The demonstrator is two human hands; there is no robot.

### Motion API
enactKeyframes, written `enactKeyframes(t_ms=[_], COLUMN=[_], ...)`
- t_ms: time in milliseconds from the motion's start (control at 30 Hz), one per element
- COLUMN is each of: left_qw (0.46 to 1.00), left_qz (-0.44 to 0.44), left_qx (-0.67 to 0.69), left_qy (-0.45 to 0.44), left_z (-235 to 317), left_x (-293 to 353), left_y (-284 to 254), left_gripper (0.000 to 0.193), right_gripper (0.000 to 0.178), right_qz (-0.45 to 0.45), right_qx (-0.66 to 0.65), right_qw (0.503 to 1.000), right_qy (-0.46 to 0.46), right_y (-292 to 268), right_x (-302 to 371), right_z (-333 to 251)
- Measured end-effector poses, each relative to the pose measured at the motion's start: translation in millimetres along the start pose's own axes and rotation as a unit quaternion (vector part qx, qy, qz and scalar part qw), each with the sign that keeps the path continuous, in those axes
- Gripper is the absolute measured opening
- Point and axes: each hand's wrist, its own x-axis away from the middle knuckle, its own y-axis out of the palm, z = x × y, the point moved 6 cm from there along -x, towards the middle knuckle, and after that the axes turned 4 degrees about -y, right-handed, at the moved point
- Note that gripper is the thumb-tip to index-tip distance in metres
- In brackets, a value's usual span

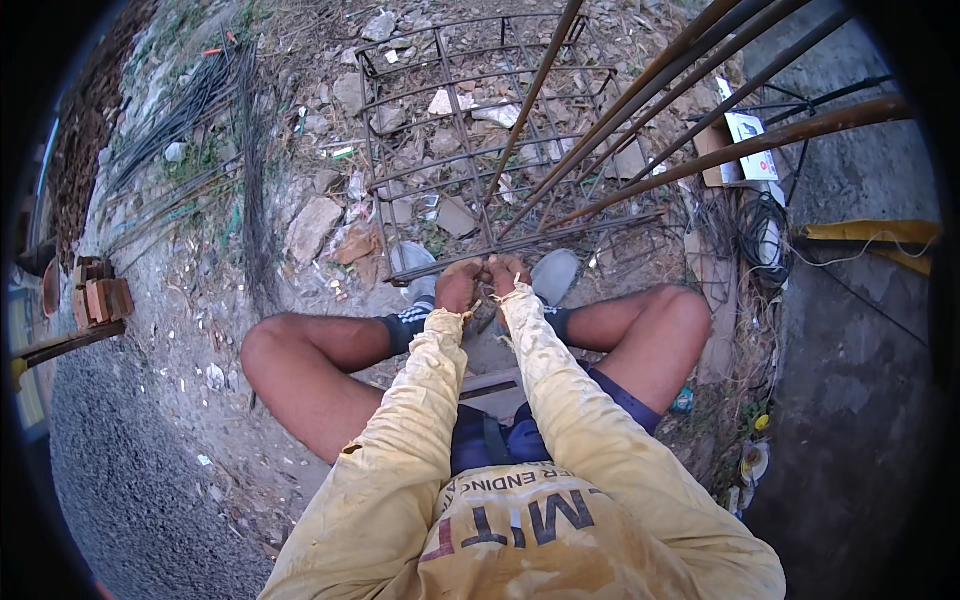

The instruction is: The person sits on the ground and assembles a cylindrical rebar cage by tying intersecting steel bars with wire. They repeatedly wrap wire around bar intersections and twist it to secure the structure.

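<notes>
Close together between my feet, both hands work at the near edge of a rebar cage [455, 132] lying on the ground. My left hand [460, 285] has its fingers curled in at the near bar, just right of my left shoe [411, 262]. Beside it, almost touching, my right hand [508, 275] is closed too, left of my right shoe [555, 275]. Whatever the fingers grip is too small to make out. Several long rusty steel bars [640, 75] slant up from the cage's near side toward the upper right.
A bundle of thin dark wire [252, 190] lies to the left, with bricks [103, 300] beyond it. Right of the cage are a white carton [750, 145] and a black cable coil [765, 235]. Stones and rubble cover the ground; gravel [130, 470] spreads at lower left.
</notes>
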Motion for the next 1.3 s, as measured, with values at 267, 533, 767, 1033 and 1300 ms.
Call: enactKeyframes(t_ms=[267, 533, 767, 1033, 1300], left_qw=[0.986, 0.861, 0.965, 1.000, 0.918], left_qz=[0.030, 0.030, -0.035, -0.018, 0.103], left_qx=[-0.115, -0.461, -0.236, -0.019, -0.321], left_qy=[0.120, 0.215, 0.108, 0.006, 0.206], left_z=[0, 58, 33, 12, 21], left_x=[-10, 22, -8, 1, -12], left_y=[-9, 39, 6, 17, 17], left_gripper=[0.024, 0.036, 0.043, 0.035, 0.037], right_gripper=[0.023, 0.025, 0.020, 0.030, 0.032], right_qz=[0.004, -0.021, -0.138, -0.149, -0.144], right_qx=[0.103, 0.045, -0.185, -0.150, -0.196], right_qw=[0.975, 0.983, 0.950, 0.936, 0.921], right_qy=[-0.195, -0.178, 0.211, 0.282, 0.303], right_y=[-2, -15, 18, -6, -10], right_x=[22, 1, 32, 29, 35], right_z=[-23, 13, 2, 7, 29])
